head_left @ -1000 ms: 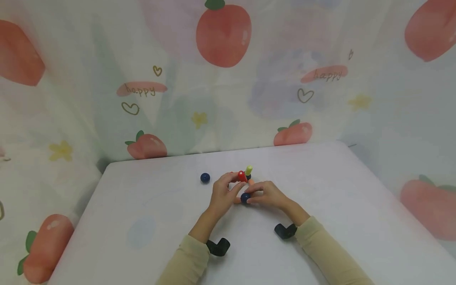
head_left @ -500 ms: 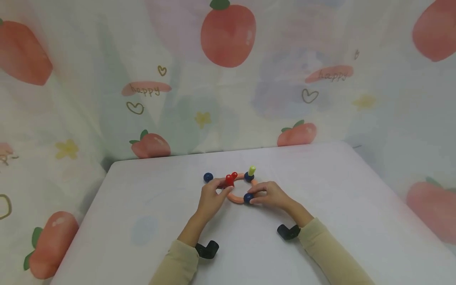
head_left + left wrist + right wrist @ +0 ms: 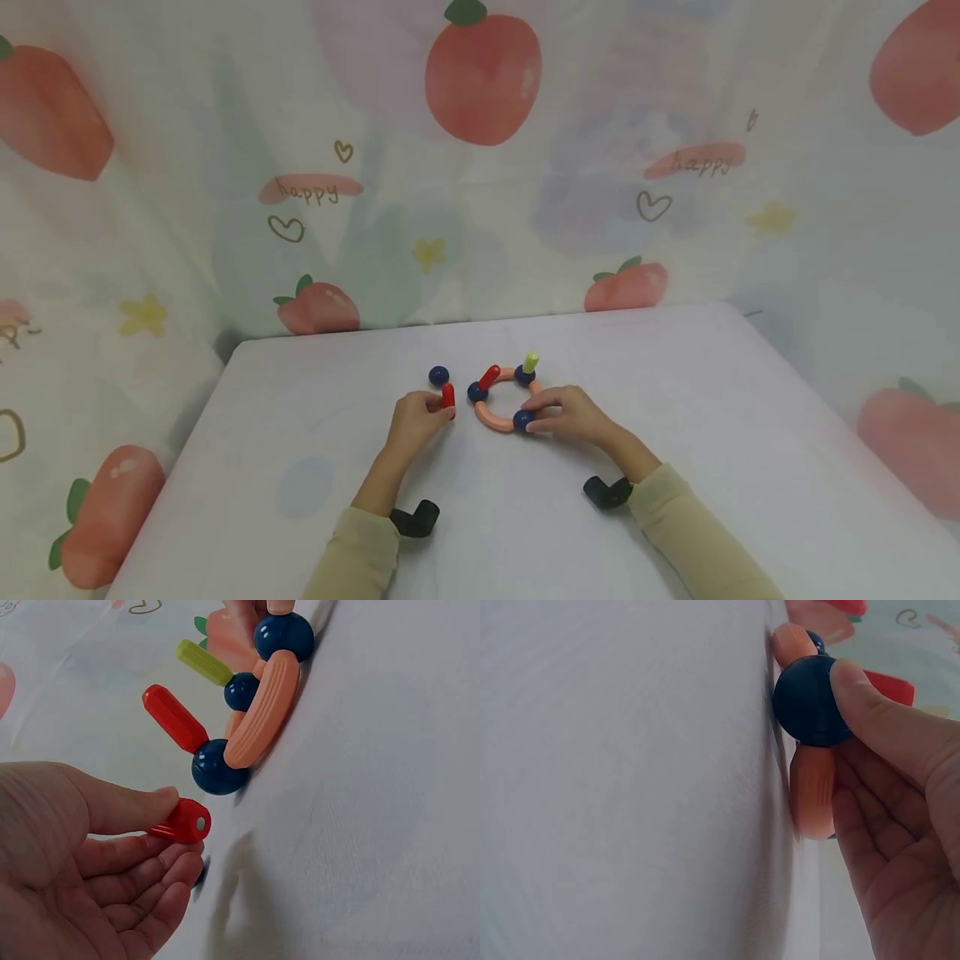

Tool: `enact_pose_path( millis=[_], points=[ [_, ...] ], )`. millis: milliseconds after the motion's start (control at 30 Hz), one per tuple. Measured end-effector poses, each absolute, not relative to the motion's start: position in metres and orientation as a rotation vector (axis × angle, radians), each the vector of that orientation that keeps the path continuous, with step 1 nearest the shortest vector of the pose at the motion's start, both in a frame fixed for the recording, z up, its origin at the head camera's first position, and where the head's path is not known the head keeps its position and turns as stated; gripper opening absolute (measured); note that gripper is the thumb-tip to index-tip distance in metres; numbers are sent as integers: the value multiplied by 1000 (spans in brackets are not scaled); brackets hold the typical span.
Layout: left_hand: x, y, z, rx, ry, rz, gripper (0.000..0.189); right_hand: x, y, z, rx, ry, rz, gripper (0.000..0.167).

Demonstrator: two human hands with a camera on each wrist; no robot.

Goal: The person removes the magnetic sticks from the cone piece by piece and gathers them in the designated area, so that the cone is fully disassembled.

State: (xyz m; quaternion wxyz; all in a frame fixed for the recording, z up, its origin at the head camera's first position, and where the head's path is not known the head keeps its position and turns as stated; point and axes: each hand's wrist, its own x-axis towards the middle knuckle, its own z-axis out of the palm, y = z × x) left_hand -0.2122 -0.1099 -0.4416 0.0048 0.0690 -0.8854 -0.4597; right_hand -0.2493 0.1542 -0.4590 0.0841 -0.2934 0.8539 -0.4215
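Note:
A ring of peach curved magnetic sticks (image 3: 492,418) joined by navy balls lies on the table. On its left ball (image 3: 477,392) a red stick (image 3: 491,377) stands at a slant, and a yellow-green stick (image 3: 531,362) rises from the back ball (image 3: 524,375). My left hand (image 3: 417,421), left of the ring, pinches a second red magnetic stick (image 3: 187,821) between thumb and fingers; a silvery dot shows on its end. With thumb and fingers my right hand (image 3: 570,414) grips the ring's front navy ball (image 3: 810,701).
A loose navy ball (image 3: 438,377) sits just behind my left hand. The white-covered table (image 3: 300,400) ends at a hanging cloth (image 3: 480,208) printed with fruit. Dark wrist devices (image 3: 607,492) stick out below both wrists.
My left hand has moved left, away from the ring, carrying a red stick. The ring's left ball and its standing red stick now show uncovered. My right hand stays on the front ball.

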Motion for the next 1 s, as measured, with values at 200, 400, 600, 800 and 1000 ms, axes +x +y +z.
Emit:
enact_pose_path(
  millis=[200, 400, 600, 800, 1000],
  points=[
    [-219, -115, -445, 287, -2903, -1372, 25, -250, 154, -459, -859, 2542, -1269, 29],
    [-222, -119, -445, 289, -2937, -1329, 24, -250, 154, -460, -826, 2536, -1288, 29],
    [-226, -122, -446, 393, -2969, -1300, 25, -249, 154, -460, -794, 2546, -1285, 28],
    [-231, -123, -447, 466, -2971, -1302, 26, -250, 156, -461, -816, 2537, -1301, 29],
    [-233, -124, -447, 486, -2965, -1290, 27, -249, 155, -460, -816, 2537, -1308, 29]
  ],
)
